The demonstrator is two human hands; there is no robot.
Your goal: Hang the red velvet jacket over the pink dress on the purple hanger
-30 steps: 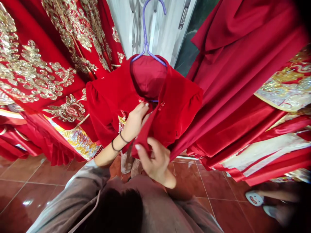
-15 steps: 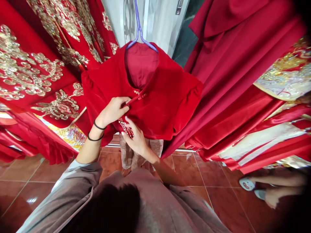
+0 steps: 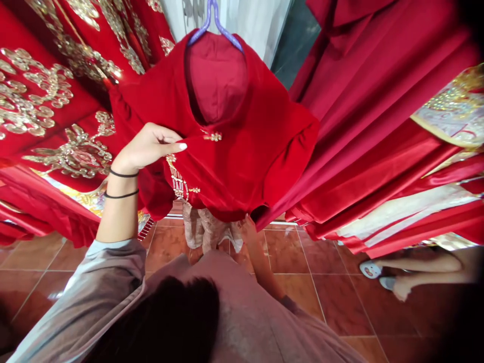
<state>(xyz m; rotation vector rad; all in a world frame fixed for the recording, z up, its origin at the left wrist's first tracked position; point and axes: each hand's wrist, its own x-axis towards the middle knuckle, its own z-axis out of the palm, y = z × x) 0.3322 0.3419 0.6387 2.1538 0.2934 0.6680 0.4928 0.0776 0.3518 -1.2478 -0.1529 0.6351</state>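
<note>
A short red velvet jacket with a stand collar hangs in front of me on a purple hanger. Its front flap carries beaded fastenings, one closed below the collar and others on the lower left. My left hand, with two black bands on the wrist, is closed in a pinch on the flap's edge at the left of the chest. Down at the bottom hem, my right hand grips the fabric with the thumb in front; its other fingers are mostly hidden.
Red gowns with gold beadwork hang close on the left. On the right hang a plain dark red dress and more red garments. Behind the jacket is a pale door. A person's legs and slippers show at the lower right on the tiled floor.
My right hand has left the beaded fastenings and moved down and right to the hem. My left hand has drawn the flap edge left and up. The jacket appears closer.
</note>
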